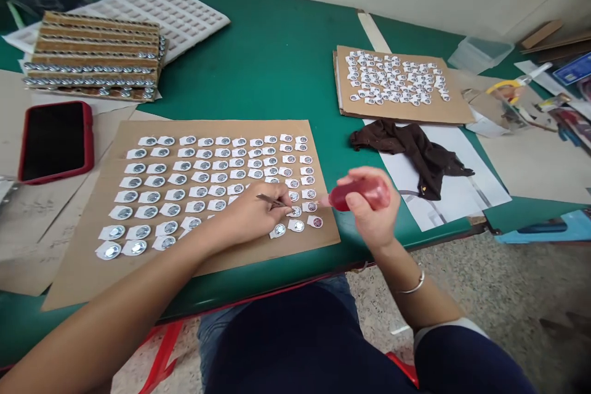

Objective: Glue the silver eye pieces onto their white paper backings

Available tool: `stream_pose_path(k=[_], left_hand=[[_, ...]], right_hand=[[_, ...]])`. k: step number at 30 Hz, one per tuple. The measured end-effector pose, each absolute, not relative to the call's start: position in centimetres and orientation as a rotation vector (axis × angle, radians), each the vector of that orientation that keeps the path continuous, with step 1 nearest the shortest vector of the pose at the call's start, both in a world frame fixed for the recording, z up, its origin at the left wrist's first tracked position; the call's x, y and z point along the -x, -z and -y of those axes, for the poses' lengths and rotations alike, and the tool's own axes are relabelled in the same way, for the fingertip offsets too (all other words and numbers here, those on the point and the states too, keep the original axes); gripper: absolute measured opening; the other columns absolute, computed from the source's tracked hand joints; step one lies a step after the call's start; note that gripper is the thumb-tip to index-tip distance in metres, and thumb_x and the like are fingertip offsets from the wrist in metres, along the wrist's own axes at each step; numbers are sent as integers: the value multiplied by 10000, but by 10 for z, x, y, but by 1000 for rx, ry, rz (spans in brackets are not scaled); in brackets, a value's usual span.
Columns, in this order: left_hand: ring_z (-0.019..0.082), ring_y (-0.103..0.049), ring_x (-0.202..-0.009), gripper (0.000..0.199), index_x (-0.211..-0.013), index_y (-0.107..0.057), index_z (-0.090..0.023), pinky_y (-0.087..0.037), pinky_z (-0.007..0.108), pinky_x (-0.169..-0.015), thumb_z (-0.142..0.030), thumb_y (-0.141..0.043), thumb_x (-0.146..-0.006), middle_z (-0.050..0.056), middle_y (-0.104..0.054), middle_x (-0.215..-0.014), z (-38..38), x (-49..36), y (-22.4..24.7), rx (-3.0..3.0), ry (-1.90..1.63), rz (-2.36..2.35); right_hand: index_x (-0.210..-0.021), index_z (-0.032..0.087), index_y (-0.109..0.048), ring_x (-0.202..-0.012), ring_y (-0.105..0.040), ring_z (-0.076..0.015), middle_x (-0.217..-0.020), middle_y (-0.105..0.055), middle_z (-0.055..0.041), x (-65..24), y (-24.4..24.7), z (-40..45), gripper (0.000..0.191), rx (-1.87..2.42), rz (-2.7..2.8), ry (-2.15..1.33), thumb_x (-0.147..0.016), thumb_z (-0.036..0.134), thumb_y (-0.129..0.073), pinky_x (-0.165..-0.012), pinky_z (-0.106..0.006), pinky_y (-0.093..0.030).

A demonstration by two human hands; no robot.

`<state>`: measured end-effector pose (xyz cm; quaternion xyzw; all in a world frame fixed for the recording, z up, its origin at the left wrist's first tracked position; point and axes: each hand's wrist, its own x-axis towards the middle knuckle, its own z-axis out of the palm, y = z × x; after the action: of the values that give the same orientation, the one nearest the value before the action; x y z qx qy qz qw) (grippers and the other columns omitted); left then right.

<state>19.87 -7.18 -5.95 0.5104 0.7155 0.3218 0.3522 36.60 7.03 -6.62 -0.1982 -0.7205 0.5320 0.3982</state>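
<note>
My left hand (252,212) pinches a pair of dark metal tweezers (271,200). Their tips lie close to a small round silver piece (294,212) on a white paper tab. My right hand (381,218) is wrapped around a soft red squeeze bottle (362,194), tilted sideways with its thin nozzle pointing left over the board's right edge. Whether the nozzle touches a piece I cannot tell. Rows of similar silver pieces on white tabs cover the brown cardboard sheet (249,257); the lower right one (315,221) looks reddish. My left hand and forearm hide some of them.
A second cardboard (450,111) with crowded small pieces stands back right, near a dark brown cloth (415,151) on white paper. At left are a red-cased phone (58,141), stacked corrugated strips (96,43) and a white sheet (184,9). Yellow-handled scissors (508,89) lie far right.
</note>
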Motion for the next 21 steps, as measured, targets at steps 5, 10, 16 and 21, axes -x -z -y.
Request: stream_pose_path(k=[5, 10, 16, 21], left_hand=[[102, -471, -571, 101, -760, -590, -175, -346, 221, -527, -242, -525, -799, -12, -561, -655, 76, -202, 59, -1252, -798, -1897], [105, -483, -589, 94, -765, -603, -182, -356, 224, -553, -249, -543, -792, -14, -587, -685, 77, -203, 59, -1240, -818, -1921], [102, -487, -601, 74, -766, -600, -178, -353, 222, -560, -227, -550, -793, -17, -589, -683, 77, -204, 61, -1283, -842, -1912], [93, -487, -599, 49, -748, -584, -172, -351, 215, -553, -192, -557, -784, -24, -582, -669, 77, -204, 60, -1277, -861, -1890]], right_hand=[[-861, 182, -568, -739, -585, -172, -793, -588, -30, -370, 100, -57, 228, 487, 1790, -1127, -702, 311, -669, -674, -348, -476], [-850, 180, -568, -680, -570, -161, -751, -579, -21, -373, 102, -53, 197, 517, 1843, -1056, -714, 300, -647, -630, -329, -460], [-859, 175, -570, -688, -564, -151, -769, -589, -22, -370, 99, -53, 209, 504, 1909, -1027, -694, 251, -674, -635, -321, -459], [-849, 177, -570, -690, -560, -144, -769, -588, -18, -367, 99, -53, 202, 473, 1920, -1041, -688, 218, -684, -632, -312, -454]])
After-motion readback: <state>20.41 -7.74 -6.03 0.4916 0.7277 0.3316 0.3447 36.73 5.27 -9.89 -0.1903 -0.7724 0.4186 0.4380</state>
